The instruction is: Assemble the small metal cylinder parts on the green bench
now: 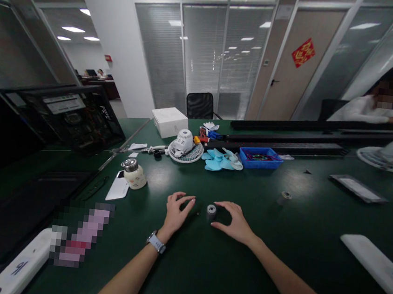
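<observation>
A small grey metal cylinder (pixel 211 210) with holes in its top stands upright on the dark green table (pixel 183 276). Thumb and fingers of my right hand (pixel 235 222) are spread in a C just to its right, the tips close to its edge; whether they touch it I cannot tell. To the left of the cylinder, my left hand (pixel 176 213) hovers with thumb and forefinger apart and nothing visible between them. A tiny dark piece (pixel 198 213) lies between that hand and the cylinder. Farther right stands a similar metal cylinder (pixel 285 198).
Behind my hands are light-blue fan blades (pixel 218 158), a white fan housing (pixel 184 143), a blue tray (pixel 260 159) and a white box (pixel 169 121). A cream jar (pixel 135 175) and white phone (pixel 117 188) stand left. White bars (pixel 374 264) flank me; a person sits far right.
</observation>
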Available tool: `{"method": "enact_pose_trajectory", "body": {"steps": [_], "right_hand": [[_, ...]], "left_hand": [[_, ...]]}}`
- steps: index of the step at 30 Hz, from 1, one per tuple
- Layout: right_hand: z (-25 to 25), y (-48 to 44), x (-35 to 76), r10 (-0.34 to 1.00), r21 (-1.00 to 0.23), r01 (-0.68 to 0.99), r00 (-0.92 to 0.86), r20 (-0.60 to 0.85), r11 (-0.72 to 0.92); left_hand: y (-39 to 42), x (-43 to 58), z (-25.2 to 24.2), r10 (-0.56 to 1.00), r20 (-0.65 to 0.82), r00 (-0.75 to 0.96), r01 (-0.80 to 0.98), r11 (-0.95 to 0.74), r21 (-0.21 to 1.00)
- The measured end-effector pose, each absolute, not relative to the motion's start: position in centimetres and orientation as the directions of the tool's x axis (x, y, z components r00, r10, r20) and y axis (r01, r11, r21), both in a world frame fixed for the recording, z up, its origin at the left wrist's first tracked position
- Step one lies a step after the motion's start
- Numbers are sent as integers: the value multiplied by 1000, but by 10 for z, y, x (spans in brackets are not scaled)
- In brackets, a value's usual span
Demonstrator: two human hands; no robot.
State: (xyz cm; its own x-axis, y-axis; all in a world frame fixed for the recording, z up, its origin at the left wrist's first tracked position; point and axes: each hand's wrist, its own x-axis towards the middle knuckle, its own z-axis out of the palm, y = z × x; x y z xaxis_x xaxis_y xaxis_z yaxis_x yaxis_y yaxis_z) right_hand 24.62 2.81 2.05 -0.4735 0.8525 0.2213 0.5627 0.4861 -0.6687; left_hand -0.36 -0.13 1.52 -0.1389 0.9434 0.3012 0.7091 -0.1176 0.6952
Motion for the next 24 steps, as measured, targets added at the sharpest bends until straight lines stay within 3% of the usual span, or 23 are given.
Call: {"method": "enact_pose_trajectory", "body": {"steps": [3,8,12,14,19,21,24], "right_hand": [[21,28,232,849,-665,553,-459,261,503],[26,38,235,867,-606,623,-398,300,495],[45,59,303,876,-520,710,-318,364,474],[54,69,352,900,-526,740,-265,346,420],[49,81,458,984,-599,797,30,175,82],[39,81,480,988,-612,790,65,138,33],[32,80,492,962,-595,804,153,228,14]], "left_hand": [[2,-2,11,911,333,-241,650,-104,753],[2,-2,9,910,350,-223,666,-120,736],[2,-1,10,922,328,-208,668,-111,736],[2,-1,10,924,327,-198,673,-114,731],[3,-2,9,931,325,-168,670,-133,730],[3,-3,9,930,332,-157,670,-147,728],[2,-3,10,931,337,-143,673,-158,723]]}}
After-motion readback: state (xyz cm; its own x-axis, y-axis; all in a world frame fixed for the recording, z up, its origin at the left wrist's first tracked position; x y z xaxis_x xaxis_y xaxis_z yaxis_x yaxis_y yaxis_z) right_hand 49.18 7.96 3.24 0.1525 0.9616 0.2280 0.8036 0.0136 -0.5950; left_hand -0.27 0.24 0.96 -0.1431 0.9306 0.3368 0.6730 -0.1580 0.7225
